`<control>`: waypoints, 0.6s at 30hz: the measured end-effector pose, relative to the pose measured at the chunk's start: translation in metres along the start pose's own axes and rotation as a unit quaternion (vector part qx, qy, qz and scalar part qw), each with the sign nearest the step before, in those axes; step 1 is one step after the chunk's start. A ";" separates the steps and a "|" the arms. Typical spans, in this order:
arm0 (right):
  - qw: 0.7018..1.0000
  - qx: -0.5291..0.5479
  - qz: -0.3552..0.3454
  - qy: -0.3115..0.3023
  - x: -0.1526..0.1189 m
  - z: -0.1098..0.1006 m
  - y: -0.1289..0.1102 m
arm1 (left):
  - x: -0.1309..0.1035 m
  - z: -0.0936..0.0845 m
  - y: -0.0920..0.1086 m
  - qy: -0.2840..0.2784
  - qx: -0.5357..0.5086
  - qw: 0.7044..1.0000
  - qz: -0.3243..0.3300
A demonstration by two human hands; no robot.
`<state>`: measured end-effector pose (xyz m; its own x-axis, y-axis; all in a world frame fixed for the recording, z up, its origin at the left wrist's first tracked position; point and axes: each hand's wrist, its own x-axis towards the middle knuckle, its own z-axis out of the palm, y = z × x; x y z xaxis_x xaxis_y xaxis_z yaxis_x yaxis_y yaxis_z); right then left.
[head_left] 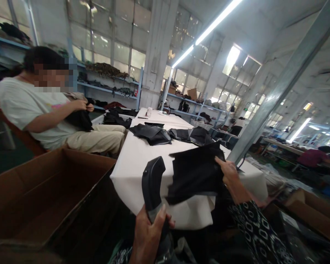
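My left hand grips the black handheld tool, right hand pinches the black fabric piece above the worktop edge; I'd keep cloth taut, tool close.

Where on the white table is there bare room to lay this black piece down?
Bare white table lies at the near left, between the cardboard box and the black fabric in your right hand. The far end near the shelves also looks bare. The middle is crowded with dark fabric piles. Left hand holds a black tool.
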<state>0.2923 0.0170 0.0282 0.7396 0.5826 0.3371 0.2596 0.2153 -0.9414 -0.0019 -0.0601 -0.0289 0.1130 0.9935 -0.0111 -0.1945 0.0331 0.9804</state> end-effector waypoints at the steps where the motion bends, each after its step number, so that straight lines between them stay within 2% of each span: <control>1: 1.000 0.011 -0.001 0.028 0.005 0.001 -0.003 | -0.001 0.001 0.000 -0.005 0.006 1.000 0.007; 5: 0.994 0.035 -0.002 0.106 0.008 0.015 -0.010 | -0.002 0.006 -0.004 -0.060 0.022 0.998 0.008; 8: 0.991 0.037 -0.015 0.130 0.002 0.032 -0.007 | 0.001 0.012 -0.009 -0.079 0.009 0.997 -0.005; 14: 0.993 -0.001 -0.051 0.110 0.009 0.065 0.005 | 0.007 0.022 -0.015 -0.082 0.015 0.996 -0.019; 18: 0.991 -0.042 -0.101 0.074 0.006 0.087 0.000 | 0.010 0.032 -0.016 -0.074 0.012 0.996 -0.041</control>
